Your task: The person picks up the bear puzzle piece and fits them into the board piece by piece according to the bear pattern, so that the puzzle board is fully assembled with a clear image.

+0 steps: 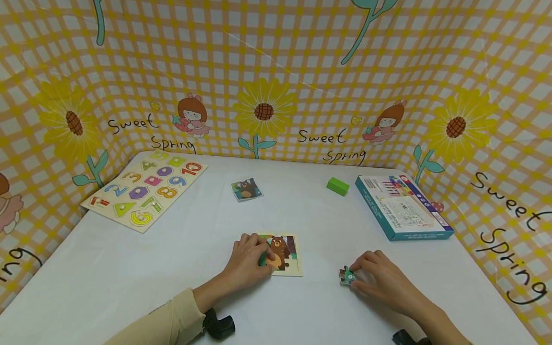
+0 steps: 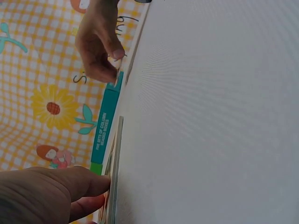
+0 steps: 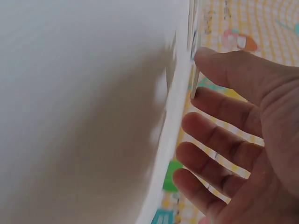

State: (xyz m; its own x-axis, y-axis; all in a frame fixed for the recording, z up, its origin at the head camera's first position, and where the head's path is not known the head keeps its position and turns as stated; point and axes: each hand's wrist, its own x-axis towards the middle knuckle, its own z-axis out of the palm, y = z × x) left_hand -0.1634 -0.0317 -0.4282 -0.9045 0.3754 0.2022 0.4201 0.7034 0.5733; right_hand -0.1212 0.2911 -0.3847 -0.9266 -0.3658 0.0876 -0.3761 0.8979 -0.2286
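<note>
A wooden jigsaw puzzle board (image 1: pixel 294 267) with a brown bear picture lies flat in front of me. Its lower right corner shows bare wood. My left hand (image 1: pixel 248 259) rests on the board's left side, fingertips on the pieces and covering part of the picture. To the right, my right hand (image 1: pixel 385 281) pinches a small teal and brown puzzle piece (image 1: pixel 347 276) between thumb and forefinger. In the right wrist view the piece (image 3: pixel 195 77) appears edge-on close over the table, while the other fingers of the hand (image 3: pixel 238 130) are spread. The left wrist view shows the board (image 2: pixel 115 182) edge-on under the thumb.
A bear picture card (image 1: pixel 247 189) lies beyond the board. A number puzzle board (image 1: pixel 144 191) is at the far left. A green block (image 1: pixel 338 186) and a teal-sided box (image 1: pixel 403 207) sit at the far right. Checked cloth walls (image 1: pixel 276 62) enclose the white table.
</note>
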